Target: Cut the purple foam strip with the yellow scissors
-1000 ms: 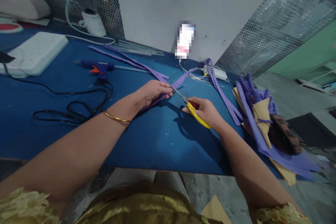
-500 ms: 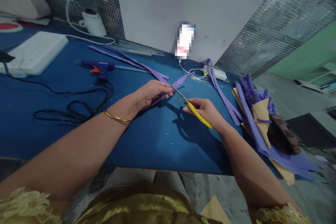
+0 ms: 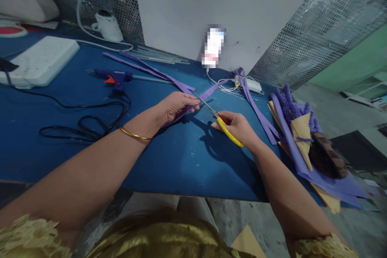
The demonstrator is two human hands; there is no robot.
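My left hand [image 3: 181, 107] pinches a purple paper strip [image 3: 211, 90] above the blue table [image 3: 169, 161]. One end of the strip points up and right past my fingers, and the other runs down beneath my palm. In my right hand [image 3: 234, 125] is a pair of scissors [image 3: 228, 132] with a yellow handle. Its blades lie across the strip right beside my left fingertips; whether they are parted I cannot tell. Just beyond my left hand lie more purple strips [image 3: 157, 73].
A blue glue gun [image 3: 119, 77] with a black cord and a white power strip [image 3: 45, 60] are at left. A phone [image 3: 213, 47] leans against the wall. Purple strips [image 3: 256, 109] and wrapped purple flowers [image 3: 302, 125] occupy the right side. Grey sticks [image 3: 160, 55] lie at the back.
The scissors and my right hand have shifted very slightly, and the strip's free end reaches a little farther up and right. My left hand keeps its hold.
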